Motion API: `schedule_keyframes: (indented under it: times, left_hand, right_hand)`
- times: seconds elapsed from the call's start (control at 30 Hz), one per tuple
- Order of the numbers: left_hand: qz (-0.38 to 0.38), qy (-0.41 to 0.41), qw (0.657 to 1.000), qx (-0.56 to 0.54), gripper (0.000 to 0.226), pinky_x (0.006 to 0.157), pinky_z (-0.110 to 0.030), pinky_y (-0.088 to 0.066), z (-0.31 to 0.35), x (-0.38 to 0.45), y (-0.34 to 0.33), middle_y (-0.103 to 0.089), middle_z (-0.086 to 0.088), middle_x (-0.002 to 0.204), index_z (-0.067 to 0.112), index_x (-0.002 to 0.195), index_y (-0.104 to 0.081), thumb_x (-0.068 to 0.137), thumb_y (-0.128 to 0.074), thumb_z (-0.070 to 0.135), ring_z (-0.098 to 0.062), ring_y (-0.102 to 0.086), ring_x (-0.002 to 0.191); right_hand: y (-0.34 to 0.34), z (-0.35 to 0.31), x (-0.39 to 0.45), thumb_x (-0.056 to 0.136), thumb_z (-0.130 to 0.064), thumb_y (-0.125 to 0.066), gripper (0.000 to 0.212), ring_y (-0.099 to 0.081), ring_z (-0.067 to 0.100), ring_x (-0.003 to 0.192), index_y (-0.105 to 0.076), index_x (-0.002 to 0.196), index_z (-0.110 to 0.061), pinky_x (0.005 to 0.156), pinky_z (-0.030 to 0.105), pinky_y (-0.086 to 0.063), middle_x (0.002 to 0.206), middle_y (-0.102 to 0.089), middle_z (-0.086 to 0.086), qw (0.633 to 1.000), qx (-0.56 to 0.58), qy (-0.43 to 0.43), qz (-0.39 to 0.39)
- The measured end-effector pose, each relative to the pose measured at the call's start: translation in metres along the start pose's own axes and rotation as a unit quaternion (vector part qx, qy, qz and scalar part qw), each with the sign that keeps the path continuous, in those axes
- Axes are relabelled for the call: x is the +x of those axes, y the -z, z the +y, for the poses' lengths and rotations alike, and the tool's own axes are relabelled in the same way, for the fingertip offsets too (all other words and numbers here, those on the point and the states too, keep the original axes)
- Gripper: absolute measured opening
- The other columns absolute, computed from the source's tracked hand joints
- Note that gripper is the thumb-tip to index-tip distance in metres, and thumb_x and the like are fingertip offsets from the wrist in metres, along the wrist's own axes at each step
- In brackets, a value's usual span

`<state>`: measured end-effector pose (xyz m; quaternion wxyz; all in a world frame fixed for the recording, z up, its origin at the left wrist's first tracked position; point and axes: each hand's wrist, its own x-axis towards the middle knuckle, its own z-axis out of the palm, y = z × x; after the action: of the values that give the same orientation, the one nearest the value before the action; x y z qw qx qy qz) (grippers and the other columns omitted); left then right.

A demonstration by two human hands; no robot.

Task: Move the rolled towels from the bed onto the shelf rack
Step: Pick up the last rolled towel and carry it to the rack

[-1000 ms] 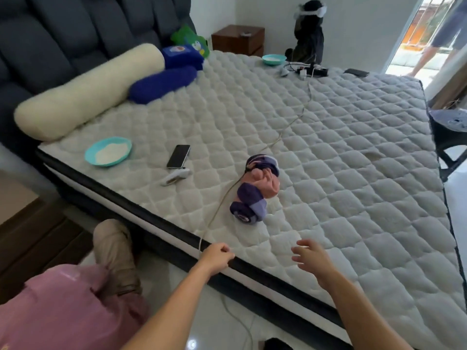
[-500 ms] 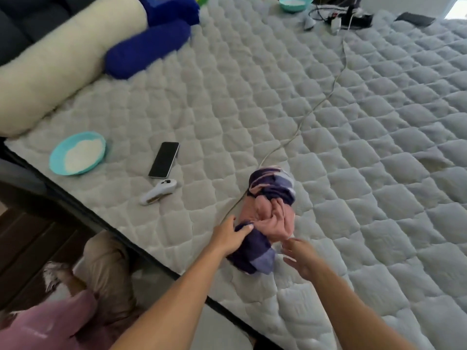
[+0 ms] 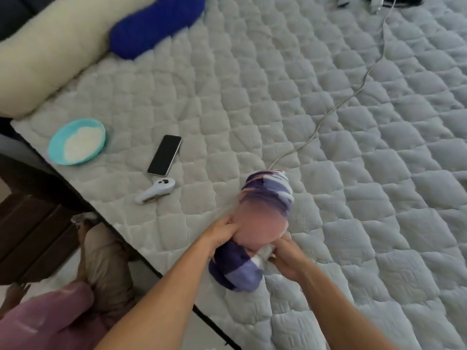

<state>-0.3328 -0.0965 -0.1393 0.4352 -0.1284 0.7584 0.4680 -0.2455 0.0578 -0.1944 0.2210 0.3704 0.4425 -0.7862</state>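
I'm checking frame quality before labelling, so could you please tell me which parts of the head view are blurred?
Head view: the rolled towels and both gripping hands, left hand and right hand, are motion-smeared; the phone and teal bowl stay fairly sharp; soft, even daylight, no glare.

Open quilted mattress (image 3: 328, 122) lies right of the rolled towels (image 3: 255, 223); phone (image 3: 164, 155), white controller (image 3: 154, 191) and cable (image 3: 353, 92) crowd the left and far sides.
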Motion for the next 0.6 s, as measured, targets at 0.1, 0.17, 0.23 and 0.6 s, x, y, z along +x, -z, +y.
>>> schedule_keyframes:
  times: [0.1,0.17,0.23,0.6]
  left_hand:
    - [0.025,0.001,0.999,-0.024,0.034,0.067,-0.014,-0.048,0.000,-0.025,0.011,-0.065,-0.004,0.112,0.015,0.125,-0.058,0.094,-0.056,0.029,-0.012,-0.062,0.092]
    - [0.053,0.002,0.997,-0.059,0.031,0.061,-0.014,-0.048,-0.008,-0.046,0.021,-0.065,-0.004,0.108,0.019,0.124,-0.057,0.095,-0.056,0.028,-0.008,-0.061,0.083]
    - [0.085,-0.005,0.991,-0.103,0.031,0.063,-0.018,-0.050,-0.023,-0.073,0.033,-0.067,-0.005,0.109,0.018,0.123,-0.057,0.095,-0.055,0.030,-0.010,-0.063,0.085]
    - [0.326,-0.018,0.918,-0.226,0.015,0.068,-0.026,-0.047,-0.205,-0.306,0.080,-0.067,-0.003,0.082,0.021,0.096,-0.064,0.097,-0.049,0.022,-0.018,-0.061,0.073]
  right_hand:
    - [-0.016,-0.010,-0.011,0.096,-0.009,-0.053,0.019,-0.065,0.018,0.088,-0.062,0.107,-0.022,0.074,0.033,-0.056,0.098,-0.071,0.005,0.998,-0.038,0.047,-0.018]
    - [-0.032,-0.015,-0.021,0.095,-0.011,-0.056,0.021,-0.065,0.025,0.099,-0.063,0.114,-0.015,0.088,0.043,-0.056,0.104,-0.071,0.010,0.993,-0.084,0.081,-0.034]
    - [-0.053,-0.015,-0.032,0.094,-0.009,-0.056,0.029,-0.063,0.027,0.103,-0.060,0.123,-0.009,0.091,0.042,-0.054,0.108,-0.069,0.011,0.983,-0.142,0.107,-0.052]
    - [-0.202,0.091,-0.170,0.078,-0.030,-0.070,0.051,-0.064,0.018,0.110,-0.059,0.127,-0.028,0.098,0.040,-0.052,0.121,-0.067,-0.001,0.831,-0.411,0.203,-0.314]
